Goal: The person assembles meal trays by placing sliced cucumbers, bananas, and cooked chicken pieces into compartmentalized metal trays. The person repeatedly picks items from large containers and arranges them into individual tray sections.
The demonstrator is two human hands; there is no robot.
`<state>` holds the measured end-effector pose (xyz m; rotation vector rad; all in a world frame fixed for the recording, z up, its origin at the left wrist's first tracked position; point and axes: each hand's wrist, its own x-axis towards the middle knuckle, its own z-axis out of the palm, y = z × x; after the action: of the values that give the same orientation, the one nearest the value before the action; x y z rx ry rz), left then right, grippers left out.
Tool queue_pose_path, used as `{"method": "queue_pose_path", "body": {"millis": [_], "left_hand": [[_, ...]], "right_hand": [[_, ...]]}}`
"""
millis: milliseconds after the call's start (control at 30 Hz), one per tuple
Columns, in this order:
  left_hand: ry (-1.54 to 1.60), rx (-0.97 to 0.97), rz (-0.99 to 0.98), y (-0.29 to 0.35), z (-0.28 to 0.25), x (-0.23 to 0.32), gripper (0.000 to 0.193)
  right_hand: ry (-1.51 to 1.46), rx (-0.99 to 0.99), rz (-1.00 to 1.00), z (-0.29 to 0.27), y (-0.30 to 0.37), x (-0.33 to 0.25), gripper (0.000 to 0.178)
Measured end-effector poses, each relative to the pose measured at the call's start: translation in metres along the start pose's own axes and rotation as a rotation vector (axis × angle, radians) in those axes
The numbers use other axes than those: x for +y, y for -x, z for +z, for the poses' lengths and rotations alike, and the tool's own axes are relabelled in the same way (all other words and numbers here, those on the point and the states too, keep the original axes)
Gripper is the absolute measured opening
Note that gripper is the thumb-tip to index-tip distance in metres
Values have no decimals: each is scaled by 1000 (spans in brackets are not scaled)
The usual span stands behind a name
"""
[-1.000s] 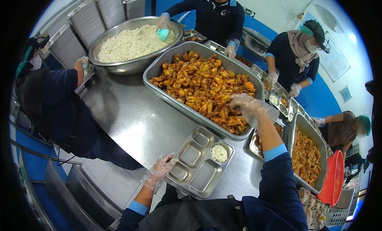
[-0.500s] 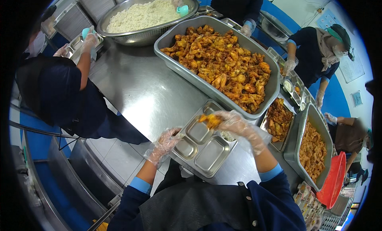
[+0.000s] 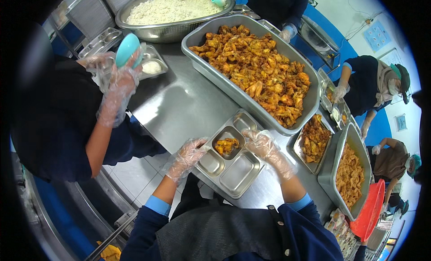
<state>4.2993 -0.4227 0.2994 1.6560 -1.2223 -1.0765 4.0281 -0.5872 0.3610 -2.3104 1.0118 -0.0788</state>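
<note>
A steel compartment tray [image 3: 241,172] lies on the metal table in front of me. Gloved in clear plastic, my left hand [image 3: 186,157] grips its left edge. My right hand [image 3: 266,148], gloved alike, is closed at the tray's right edge and hides the compartment there. One piece of fried chicken [image 3: 226,146] sits in the middle compartment; the other visible compartments hold no food. Just beyond the tray stands a big grey tub [image 3: 211,71] heaped with fried chicken [image 3: 258,77].
A co-worker at left holds a turquoise scoop [image 3: 128,50] over a tray with rice. Behind is a steel basin [image 3: 170,33] of rice. To my right are a smaller chicken tray [image 3: 311,139], a second grey tub [image 3: 330,180] and a red basket [image 3: 370,211]. Several co-workers stand across.
My right hand has let go of the fried chicken, now in the middle compartment, and moved to the tray's right edge. The left co-worker's scoop and tray have come nearer.
</note>
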Motion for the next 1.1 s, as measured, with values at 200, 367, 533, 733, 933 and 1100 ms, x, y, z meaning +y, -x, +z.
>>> {"method": "queue_pose_path", "body": {"millis": [200,367,533,733,933,1100], "left_hand": [[75,-67,5,1,2,5,38],[-313,121,183,7,2,20,38],[-742,634,483,-3,-33,35,32],[-1147,81,483,-15,-14,18,33],[-879,60,364,-2,5,18,50],[-982,18,364,-1,10,19,62]], "right_hand": [[201,115,-156,46,-7,-35,42],[28,315,-304,-9,15,-52,40],[70,360,-49,-128,-6,-51,42],[448,147,137,-140,-128,-23,55],[-367,175,131,-133,-129,-12,30],[-936,470,85,-139,-92,-71,14]]}}
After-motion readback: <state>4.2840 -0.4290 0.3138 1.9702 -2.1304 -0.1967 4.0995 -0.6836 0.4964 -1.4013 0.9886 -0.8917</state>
